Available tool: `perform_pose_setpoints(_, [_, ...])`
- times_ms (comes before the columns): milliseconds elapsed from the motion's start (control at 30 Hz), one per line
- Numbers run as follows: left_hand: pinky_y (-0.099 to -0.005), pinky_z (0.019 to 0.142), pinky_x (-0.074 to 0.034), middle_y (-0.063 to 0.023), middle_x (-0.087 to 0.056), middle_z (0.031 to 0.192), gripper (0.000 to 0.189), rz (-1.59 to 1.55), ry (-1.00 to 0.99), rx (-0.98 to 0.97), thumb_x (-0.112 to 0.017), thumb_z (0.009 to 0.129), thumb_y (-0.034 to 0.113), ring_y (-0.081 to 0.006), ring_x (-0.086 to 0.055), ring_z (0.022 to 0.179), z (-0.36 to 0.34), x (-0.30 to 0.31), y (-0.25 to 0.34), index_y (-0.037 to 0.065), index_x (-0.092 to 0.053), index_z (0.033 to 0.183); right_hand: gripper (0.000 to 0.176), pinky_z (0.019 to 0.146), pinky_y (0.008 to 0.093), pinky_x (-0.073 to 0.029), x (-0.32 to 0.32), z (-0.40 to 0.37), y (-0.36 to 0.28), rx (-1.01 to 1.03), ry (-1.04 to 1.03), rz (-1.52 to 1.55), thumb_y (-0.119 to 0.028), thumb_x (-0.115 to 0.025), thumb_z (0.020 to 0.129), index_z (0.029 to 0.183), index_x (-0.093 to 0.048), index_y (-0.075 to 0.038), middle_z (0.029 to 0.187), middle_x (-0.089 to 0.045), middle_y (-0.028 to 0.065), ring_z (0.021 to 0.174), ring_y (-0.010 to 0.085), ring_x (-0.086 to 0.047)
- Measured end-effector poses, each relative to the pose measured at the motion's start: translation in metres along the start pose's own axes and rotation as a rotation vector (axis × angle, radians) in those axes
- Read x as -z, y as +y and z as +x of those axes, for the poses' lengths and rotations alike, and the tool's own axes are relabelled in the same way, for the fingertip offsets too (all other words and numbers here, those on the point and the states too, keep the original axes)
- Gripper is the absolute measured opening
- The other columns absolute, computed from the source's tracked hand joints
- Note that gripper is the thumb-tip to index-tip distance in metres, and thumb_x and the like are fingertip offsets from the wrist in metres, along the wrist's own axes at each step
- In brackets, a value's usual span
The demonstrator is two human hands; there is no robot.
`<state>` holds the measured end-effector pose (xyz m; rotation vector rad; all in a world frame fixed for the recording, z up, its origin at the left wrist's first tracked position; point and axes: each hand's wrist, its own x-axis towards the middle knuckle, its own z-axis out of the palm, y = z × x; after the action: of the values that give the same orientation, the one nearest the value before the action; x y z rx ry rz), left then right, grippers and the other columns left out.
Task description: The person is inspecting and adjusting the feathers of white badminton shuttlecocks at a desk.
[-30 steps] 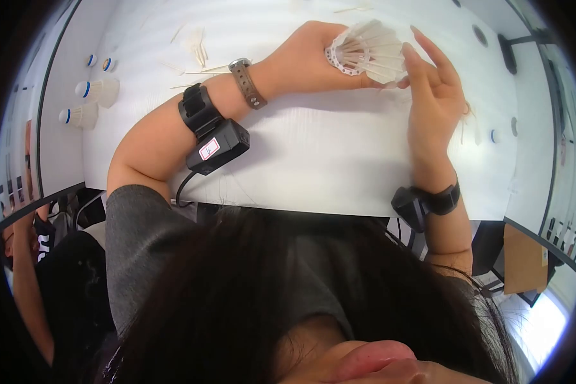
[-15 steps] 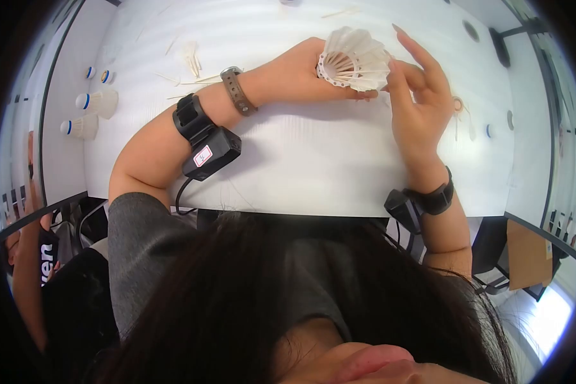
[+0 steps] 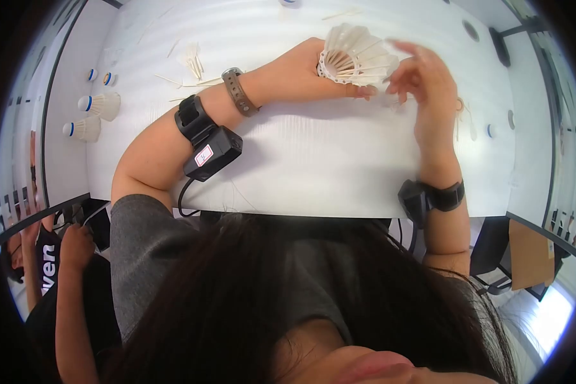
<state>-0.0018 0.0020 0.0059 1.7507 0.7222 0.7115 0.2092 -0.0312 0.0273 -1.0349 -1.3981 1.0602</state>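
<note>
My left hand is closed around a white shuttlecock, its skirt tilted toward the upper right. Pale quills show inside the skirt, and a ring of small holes runs along its lower left edge. No cork shows on it; the grip hides part of that side. Just right of the skirt is my right hand, slightly smeared by motion. Its index finger stretches left toward the feathers while the other fingers are bent, with a gap between them. A faint whitish piece shows below those fingers, too blurred to name.
Two shuttlecocks with blue bands lie at the left, near small blue-rimmed caps. Loose quills and feathers are scattered behind my left forearm. A small ring with string lies at the right. Another person's arm shows at lower left.
My right hand has moved right, off the skirt's edge, and its fingers have bent. My left hand still holds the shuttlecock in nearly the same place. The other person's arm has come up at lower left.
</note>
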Motion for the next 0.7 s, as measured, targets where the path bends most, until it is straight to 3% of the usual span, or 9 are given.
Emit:
perform_pose_setpoints(100, [-0.0271,0.081,-0.049,-0.0046,-0.071,0.095,0.033,0.005,0.004,-0.028,-0.078,0.08,0.027,-0.011,-0.063,0.087,0.0,-0.001,0.001,0.007,-0.069,0.106,0.026,0.056,0.0213,-0.04,0.0,-0.004,0.005,-0.129,-0.158,0.075,-0.022,-0.055,0.094,0.101,-0.063,0.002,0.071,-0.062,0.0041,0.062,0.0089,-0.055])
perform_pose_setpoints(233, [-0.0274,0.081,-0.05,-0.0046,-0.071,0.096,0.033,-0.01,0.005,-0.067,-0.077,0.08,0.026,-0.011,-0.063,0.088,0.002,0.0,-0.002,0.007,-0.069,0.106,0.017,0.056,0.0203,-0.042,-0.007,-0.008,0.001,-0.103,-0.136,0.096,-0.014,-0.064,0.09,0.095,-0.063,0.002,0.072,-0.061,0.0026,0.064,0.0068,-0.056])
perform_pose_setpoints(467, [-0.0273,0.08,-0.05,-0.004,-0.071,0.093,0.033,0.071,0.01,-0.022,-0.076,0.082,0.027,-0.0106,-0.063,0.085,0.002,0.0,-0.003,0.007,-0.069,0.107,0.018,0.052,0.0179,-0.04,-0.011,-0.007,-0.001,-0.09,-0.051,0.042,-0.016,-0.069,0.089,0.089,-0.063,0.001,0.068,-0.059,0.001,0.059,0.0051,-0.054])
perform_pose_setpoints(700, [-0.0264,0.079,-0.049,-0.004,-0.071,0.093,0.033,-0.085,-0.015,-0.042,-0.075,0.083,0.027,-0.0101,-0.063,0.085,0.001,0.001,-0.003,0.006,-0.069,0.108,0.024,0.05,0.0176,-0.038,-0.011,-0.006,0.0,-0.112,-0.034,-0.039,-0.022,-0.066,0.092,0.082,-0.061,-0.001,0.059,-0.054,-0.0018,0.052,0.0037,-0.049])
